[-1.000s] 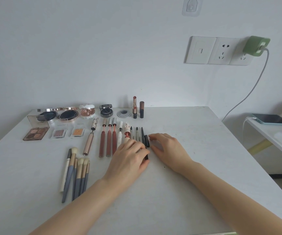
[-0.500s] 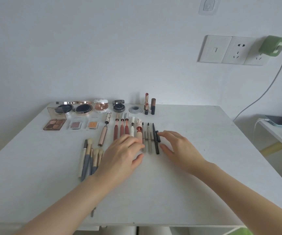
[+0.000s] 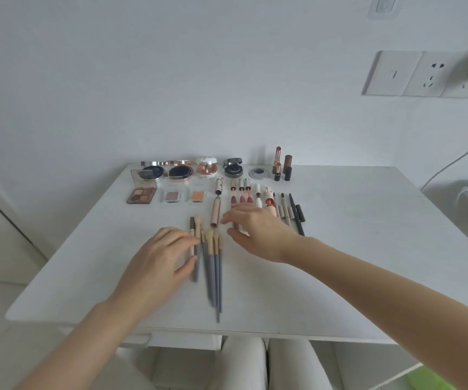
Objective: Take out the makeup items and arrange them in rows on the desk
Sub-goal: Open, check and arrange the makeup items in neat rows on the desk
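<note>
Grey-handled brushes (image 3: 212,266) lie bristles-away on the desk (image 3: 368,249) (left hand (image 3: 159,266) touching, both grips released).

On the desk (image 3: 368,249) the makeup lies in three rows. Farthest, along the wall, sit the round compacts (image 3: 180,171), with a small flat tin (image 3: 259,173) to their right and two lipsticks (image 3: 282,164) standing upright at the right end. Nearer, the eyeshadow palettes (image 3: 142,194) lie at the left, the lip glosses (image 3: 240,192) in the middle, and the pencils (image 3: 292,211) at the right. Nearest lie the brushes (image 3: 211,266), side by side, pointing away. The left hand (image 3: 158,261) rests at the brushes' left edge; the right hand (image 3: 258,229) is over the near ends of the lip glosses. On the wall, far right, is a socket panel (image 3: 421,74).
</note>
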